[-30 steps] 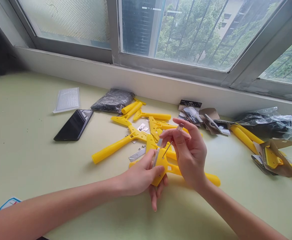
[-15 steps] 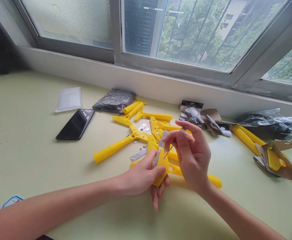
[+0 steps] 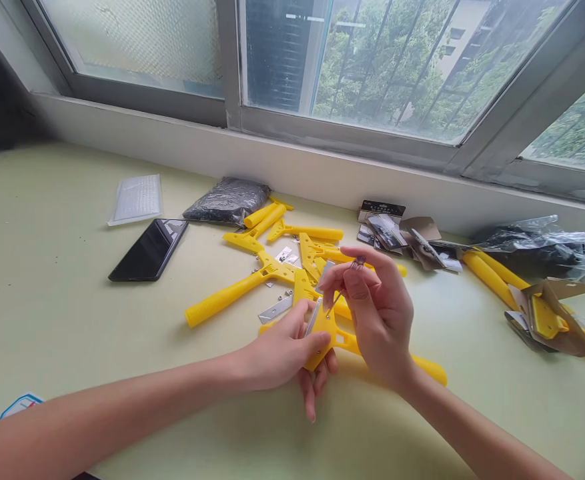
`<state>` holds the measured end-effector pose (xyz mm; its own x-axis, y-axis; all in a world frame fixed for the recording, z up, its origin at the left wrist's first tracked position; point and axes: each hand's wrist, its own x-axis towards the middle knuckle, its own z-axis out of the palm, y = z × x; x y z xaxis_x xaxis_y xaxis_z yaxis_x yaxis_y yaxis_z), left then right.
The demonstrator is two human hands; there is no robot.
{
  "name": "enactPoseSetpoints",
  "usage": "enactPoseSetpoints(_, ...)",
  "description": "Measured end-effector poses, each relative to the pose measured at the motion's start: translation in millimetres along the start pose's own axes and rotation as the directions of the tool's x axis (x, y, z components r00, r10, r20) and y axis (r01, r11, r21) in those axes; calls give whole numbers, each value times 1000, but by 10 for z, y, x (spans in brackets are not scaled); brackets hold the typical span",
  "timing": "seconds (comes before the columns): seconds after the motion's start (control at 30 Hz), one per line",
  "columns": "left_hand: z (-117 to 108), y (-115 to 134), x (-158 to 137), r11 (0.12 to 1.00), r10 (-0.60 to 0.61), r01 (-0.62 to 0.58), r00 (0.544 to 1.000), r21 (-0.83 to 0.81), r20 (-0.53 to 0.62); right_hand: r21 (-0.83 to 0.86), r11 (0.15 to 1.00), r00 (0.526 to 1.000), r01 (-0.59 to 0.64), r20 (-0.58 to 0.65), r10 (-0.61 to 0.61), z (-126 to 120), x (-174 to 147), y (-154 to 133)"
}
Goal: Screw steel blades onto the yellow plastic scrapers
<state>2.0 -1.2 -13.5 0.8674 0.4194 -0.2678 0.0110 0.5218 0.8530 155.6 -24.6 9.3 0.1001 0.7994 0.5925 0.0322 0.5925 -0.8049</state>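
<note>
My left hand (image 3: 292, 347) grips the head of a yellow scraper (image 3: 323, 333), thumb on top and fingers beneath. A metal blade (image 3: 313, 316) shows along the scraper's upper left edge. The long handle reaches right, partly hidden behind my right hand (image 3: 379, 317). That hand pinches a small screwdriver (image 3: 358, 263) with a clear handle, slanted, its tip at a screw (image 3: 327, 317) in the scraper head. Just beyond lie other yellow scrapers (image 3: 227, 297), a loose blade (image 3: 275, 310) and several small nuts or screws (image 3: 289, 293).
A phone (image 3: 148, 250) and a white sheet in clear wrap (image 3: 135, 199) lie at the left. Behind the scrapers sits a dark plastic-wrapped packet (image 3: 228, 200). Blade packages (image 3: 386, 230) and a carded scraper (image 3: 547, 317) are on the right. A window sill (image 3: 317, 170) bounds the back.
My right hand and the screwdriver have shifted slightly left, and the screwdriver stands a little more upright. The tip is still at the screw; my left hand keeps its hold.
</note>
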Motion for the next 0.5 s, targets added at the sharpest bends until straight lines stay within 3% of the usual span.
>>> enactPoseSetpoints(0.5,8,0,-2,1000,-7,8,1000,8,-11,-27,999,998,46,32,-46,-4,-27,-2)
